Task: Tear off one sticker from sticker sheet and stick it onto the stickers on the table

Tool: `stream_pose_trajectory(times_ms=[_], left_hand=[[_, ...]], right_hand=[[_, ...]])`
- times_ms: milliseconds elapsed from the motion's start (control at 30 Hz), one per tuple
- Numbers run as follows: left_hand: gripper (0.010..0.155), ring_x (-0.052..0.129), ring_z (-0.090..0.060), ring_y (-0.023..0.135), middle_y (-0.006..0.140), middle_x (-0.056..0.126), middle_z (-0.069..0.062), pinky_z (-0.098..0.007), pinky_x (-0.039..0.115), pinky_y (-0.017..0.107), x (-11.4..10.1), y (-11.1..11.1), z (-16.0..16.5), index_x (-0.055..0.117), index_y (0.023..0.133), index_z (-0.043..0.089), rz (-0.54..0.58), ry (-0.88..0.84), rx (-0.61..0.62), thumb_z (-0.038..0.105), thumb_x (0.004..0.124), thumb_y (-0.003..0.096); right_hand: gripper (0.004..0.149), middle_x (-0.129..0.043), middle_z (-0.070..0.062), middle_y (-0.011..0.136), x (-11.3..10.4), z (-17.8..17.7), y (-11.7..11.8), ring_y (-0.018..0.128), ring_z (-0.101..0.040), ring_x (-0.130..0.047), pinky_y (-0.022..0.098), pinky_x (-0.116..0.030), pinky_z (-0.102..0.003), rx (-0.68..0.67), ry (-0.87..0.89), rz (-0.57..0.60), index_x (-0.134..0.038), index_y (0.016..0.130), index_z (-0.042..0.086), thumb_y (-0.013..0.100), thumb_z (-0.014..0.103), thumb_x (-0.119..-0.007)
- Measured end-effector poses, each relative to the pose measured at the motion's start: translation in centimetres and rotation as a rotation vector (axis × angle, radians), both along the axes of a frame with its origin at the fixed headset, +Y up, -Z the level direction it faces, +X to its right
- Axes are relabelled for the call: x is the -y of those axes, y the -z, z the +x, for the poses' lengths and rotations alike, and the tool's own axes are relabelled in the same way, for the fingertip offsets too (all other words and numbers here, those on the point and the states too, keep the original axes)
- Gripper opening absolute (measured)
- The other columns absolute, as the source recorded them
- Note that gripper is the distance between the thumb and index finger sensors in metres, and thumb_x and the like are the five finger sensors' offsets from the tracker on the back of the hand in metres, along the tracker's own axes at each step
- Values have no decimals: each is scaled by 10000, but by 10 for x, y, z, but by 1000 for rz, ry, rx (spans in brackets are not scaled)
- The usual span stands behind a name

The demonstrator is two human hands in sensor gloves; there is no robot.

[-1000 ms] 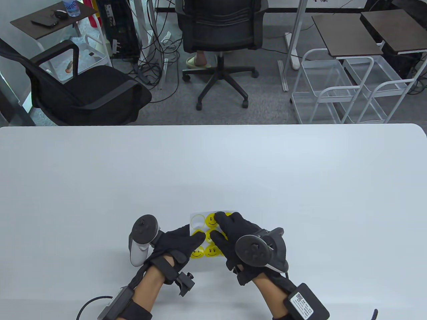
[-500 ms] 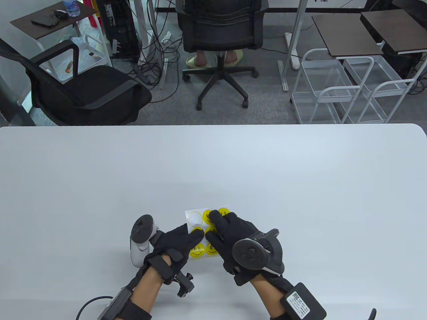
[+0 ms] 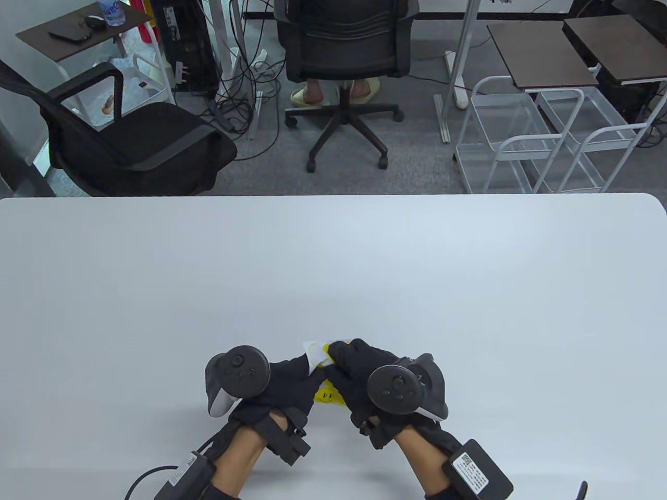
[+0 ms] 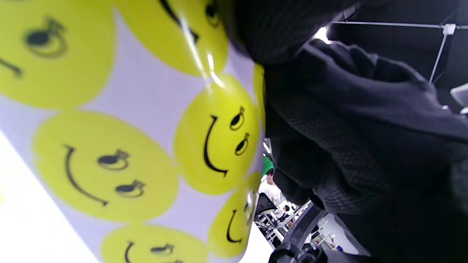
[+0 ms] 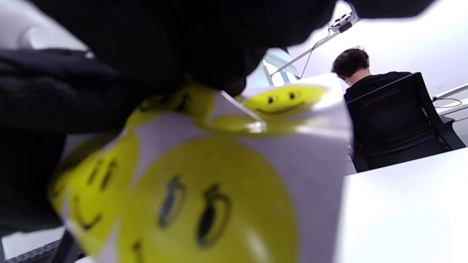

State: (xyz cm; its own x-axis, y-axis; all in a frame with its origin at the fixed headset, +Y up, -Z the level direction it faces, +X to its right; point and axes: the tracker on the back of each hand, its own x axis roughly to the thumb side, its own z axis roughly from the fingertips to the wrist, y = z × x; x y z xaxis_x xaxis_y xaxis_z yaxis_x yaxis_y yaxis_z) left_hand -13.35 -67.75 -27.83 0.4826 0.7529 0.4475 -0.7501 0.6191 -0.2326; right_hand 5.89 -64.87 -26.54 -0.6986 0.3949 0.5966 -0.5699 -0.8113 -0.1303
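Black gloves grip the sheet (image 3: 319, 355) near the table's (image 3: 469, 291) front edge.
Left hand (image 3: 284, 383) and right hand (image 3: 359, 372) both pinch it between them, lifted and curled; yellow smiley stickers (image 4: 215, 142) face the wrist cameras.
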Motion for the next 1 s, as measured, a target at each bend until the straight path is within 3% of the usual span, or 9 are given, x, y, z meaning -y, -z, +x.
stream_pose_trajectory(times_ms=[167,700,833,1000], left_hand=[[443,1079,-343,534,681,1016,-151,-453,921,387,2,1,2,783,865,-24,-23,36,48,228,750,502],[453,1077,-337,501,661,1016,-150,-445,917,372,9,4,-2,770,886,-16,-98,-72,73,229,750,505],[455,1079,-332,543,687,1029,-118,-444,919,400,12,6,-8,789,915,57,-115,-134,56,263,762,510],[462,1079,-347,597,734,1033,-104,-455,920,429,13,8,-9,791,927,88,-111,-114,38,309,760,523]], right_hand=[[456,-933,-22,422,4,2,0,113,-103,-875,79,-813,-348,-62,-27,-6,-818,782,-11,444,295,-826],[405,-937,-16,385,4,5,-3,92,-104,-873,68,-813,-351,-49,-7,128,-869,743,45,432,300,-820],[390,-941,0,398,8,18,8,101,-93,-878,72,-818,-345,-19,182,-7,-875,749,73,448,317,-828],[393,-948,2,394,4,28,9,92,-96,-876,65,-814,-350,64,213,26,-883,744,81,442,331,-850]])
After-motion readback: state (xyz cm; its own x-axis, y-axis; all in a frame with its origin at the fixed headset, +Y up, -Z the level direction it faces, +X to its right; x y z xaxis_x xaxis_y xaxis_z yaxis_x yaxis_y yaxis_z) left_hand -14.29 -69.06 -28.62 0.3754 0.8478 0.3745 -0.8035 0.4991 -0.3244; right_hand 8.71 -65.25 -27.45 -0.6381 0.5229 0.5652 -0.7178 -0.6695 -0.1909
